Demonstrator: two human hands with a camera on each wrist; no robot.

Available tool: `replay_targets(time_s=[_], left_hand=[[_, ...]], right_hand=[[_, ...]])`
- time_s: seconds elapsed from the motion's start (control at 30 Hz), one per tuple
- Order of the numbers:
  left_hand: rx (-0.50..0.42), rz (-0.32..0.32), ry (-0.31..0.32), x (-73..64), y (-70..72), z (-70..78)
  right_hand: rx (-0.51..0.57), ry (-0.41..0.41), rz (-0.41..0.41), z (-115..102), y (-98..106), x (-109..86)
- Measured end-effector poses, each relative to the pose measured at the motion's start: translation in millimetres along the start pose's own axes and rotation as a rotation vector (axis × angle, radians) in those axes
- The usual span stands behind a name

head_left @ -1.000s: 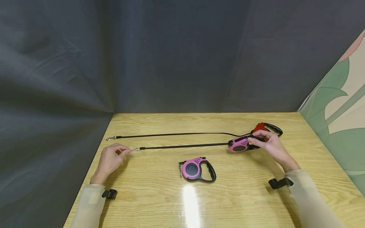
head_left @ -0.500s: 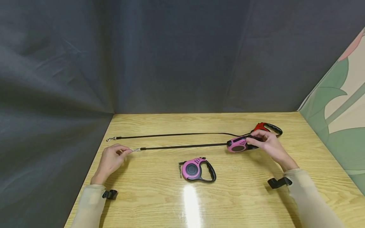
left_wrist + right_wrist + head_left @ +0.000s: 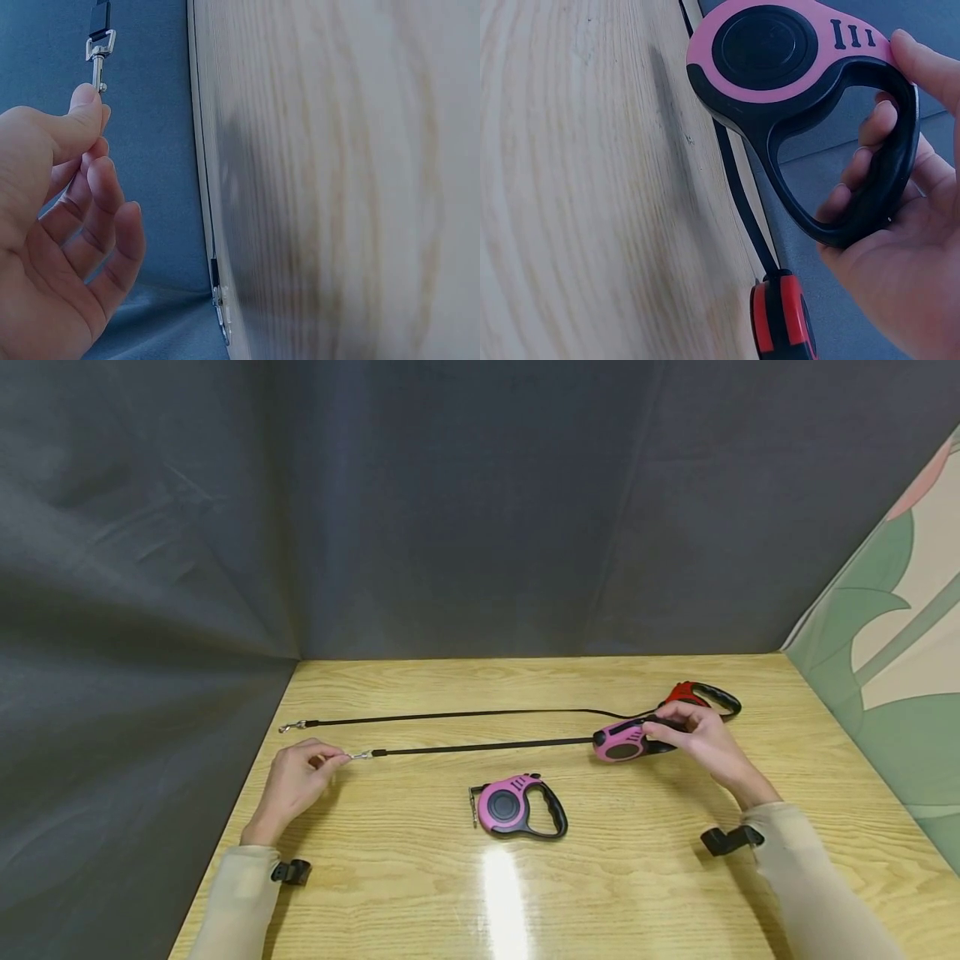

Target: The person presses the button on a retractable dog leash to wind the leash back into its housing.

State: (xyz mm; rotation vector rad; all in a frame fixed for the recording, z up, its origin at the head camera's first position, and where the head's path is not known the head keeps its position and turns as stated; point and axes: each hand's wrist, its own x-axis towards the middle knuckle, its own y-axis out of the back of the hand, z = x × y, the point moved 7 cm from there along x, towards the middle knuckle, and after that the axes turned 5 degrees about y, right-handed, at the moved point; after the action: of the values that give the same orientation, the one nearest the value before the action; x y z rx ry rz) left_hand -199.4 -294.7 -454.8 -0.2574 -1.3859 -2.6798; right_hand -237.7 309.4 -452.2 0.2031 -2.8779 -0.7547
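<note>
My left hand (image 3: 295, 781) pinches the metal snap hook (image 3: 98, 67) of a retractable dog leash between thumb and forefinger, its other fingers loosely bent. From the hook a black strap (image 3: 480, 746) runs taut to the right, into the pink leash case (image 3: 619, 743). The right hand (image 3: 708, 739) grips that case by its black handle (image 3: 889, 176), fingers through the loop and thumb near the top. A red leash (image 3: 686, 693) lies just behind this hand, its strap (image 3: 450, 716) stretched left to a hook (image 3: 292, 725). In front, a second pink leash (image 3: 504, 805) rests with its strap wound in.
The wooden table (image 3: 420, 893) meets a dark grey cloth (image 3: 480, 510) along its back and left edges. Floral fabric (image 3: 900, 727) hangs at the right. Each sleeve carries a small black wrist camera, one (image 3: 292, 872) on the left, one (image 3: 731, 840) on the right.
My right hand and the pink case have shifted slightly left. The left hand has edged a little right with the hook. Both other leashes lie as before.
</note>
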Motion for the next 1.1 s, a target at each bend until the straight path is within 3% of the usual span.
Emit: replay_targets(time_s=[1.1], left_hand=[[-0.049,-0.021,-0.023,-2.1,-4.6,7.0]], right_hand=[[0.041,0.018,-0.008,-6,-16,0.2]])
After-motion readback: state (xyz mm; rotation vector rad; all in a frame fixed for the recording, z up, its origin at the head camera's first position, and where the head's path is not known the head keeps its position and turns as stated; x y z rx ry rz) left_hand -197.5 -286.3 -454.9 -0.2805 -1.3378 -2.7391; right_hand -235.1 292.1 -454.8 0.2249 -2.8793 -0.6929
